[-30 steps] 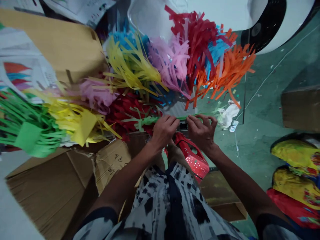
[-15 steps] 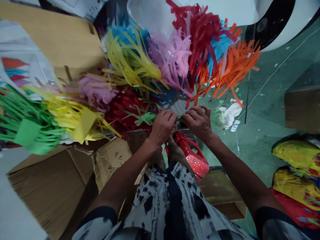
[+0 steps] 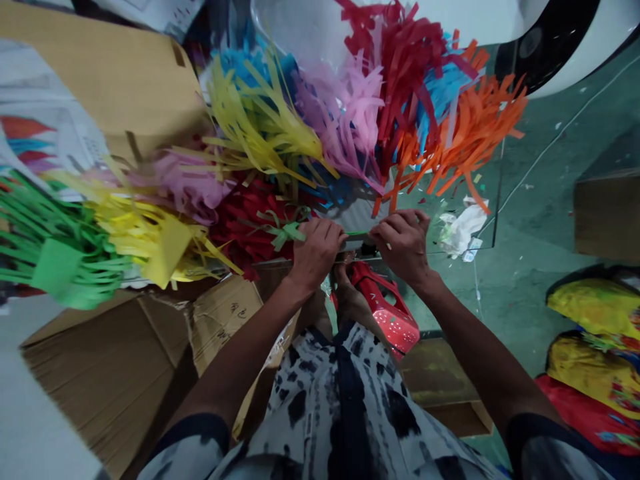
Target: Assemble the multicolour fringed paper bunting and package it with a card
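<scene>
A green paper tassel [image 3: 286, 231] is stretched between my two hands, its loose fringe sticking out to the left. My left hand [image 3: 319, 248] is closed around its body, near the fringe. With fingers pinched, my right hand [image 3: 403, 241] grips the other end, and a thin green twisted strip [image 3: 358, 233] shows in the gap between them. Just left of my left hand lies a heap of dark red fringe [image 3: 245, 223]. Above both hands are fringed bunches in yellow [image 3: 255, 127], pink [image 3: 350, 120], red [image 3: 400, 73] and orange [image 3: 465, 137].
Green fringe [image 3: 65, 267] and yellow fringe [image 3: 150, 240] lie at the left. Below them stands an open cardboard box [image 3: 115, 367]. A red plastic stool [image 3: 387, 313] sits by my legs. Crumpled white paper [image 3: 463, 227] lies at the right, with yellow bags [image 3: 595, 313] farther out.
My hands have moved slightly apart, and more of the thin green strip shows between them. The surrounding bunches stay in place.
</scene>
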Demonstrator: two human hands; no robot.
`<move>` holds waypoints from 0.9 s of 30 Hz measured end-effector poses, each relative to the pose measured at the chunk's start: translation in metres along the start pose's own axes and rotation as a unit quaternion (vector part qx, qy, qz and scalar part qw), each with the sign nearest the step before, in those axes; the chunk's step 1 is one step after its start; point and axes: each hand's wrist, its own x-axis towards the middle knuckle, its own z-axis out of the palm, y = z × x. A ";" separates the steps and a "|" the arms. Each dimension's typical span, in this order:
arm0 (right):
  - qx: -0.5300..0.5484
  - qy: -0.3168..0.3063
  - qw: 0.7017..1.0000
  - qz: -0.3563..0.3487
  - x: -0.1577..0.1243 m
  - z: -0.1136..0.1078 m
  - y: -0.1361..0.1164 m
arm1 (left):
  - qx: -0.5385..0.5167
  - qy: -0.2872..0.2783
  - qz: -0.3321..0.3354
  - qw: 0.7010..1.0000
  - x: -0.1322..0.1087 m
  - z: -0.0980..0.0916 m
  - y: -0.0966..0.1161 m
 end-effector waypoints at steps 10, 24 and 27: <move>0.001 -0.072 0.995 0.061 0.009 -0.014 -0.009 | -0.009 -0.020 0.027 0.999 0.013 -0.007 -0.011; -0.021 -0.054 0.995 0.079 0.009 -0.010 -0.016 | -0.029 -0.021 0.018 0.999 0.006 -0.013 -0.023; -0.024 -0.052 0.995 0.082 0.009 -0.010 -0.016 | -0.053 -0.024 0.116 0.992 0.005 -0.010 -0.023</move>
